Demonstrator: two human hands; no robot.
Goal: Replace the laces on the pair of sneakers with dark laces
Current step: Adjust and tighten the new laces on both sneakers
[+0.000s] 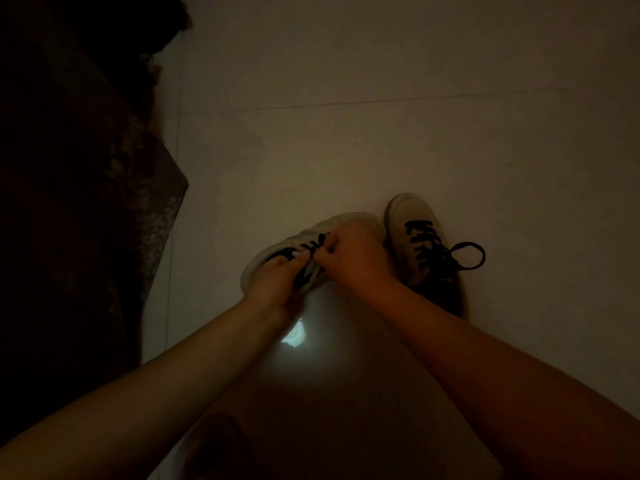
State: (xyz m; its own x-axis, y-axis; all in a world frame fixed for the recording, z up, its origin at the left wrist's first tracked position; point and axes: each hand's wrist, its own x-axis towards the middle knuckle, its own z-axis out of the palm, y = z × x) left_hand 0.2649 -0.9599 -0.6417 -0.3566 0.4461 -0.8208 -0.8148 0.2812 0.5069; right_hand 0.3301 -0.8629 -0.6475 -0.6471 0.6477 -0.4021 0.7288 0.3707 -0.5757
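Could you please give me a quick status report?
Left hand and right hand pinching dark lace on left white sneaker. Right white sneaker laced. Nothing obstructing.

The dim light blurs most detail. The left hand [273,282] and right hand [353,252] cover the middle of the near sneaker [277,252], so how its dark lace [313,244] runs beneath the fingers cannot be told, nor exactly which part each hand pinches. The right forearm hides the heel of the far sneaker [412,216]. A dark patterned fabric [86,202] is cut off by the left edge. A bright reflection on the floor [294,336] is too blurred to identify.
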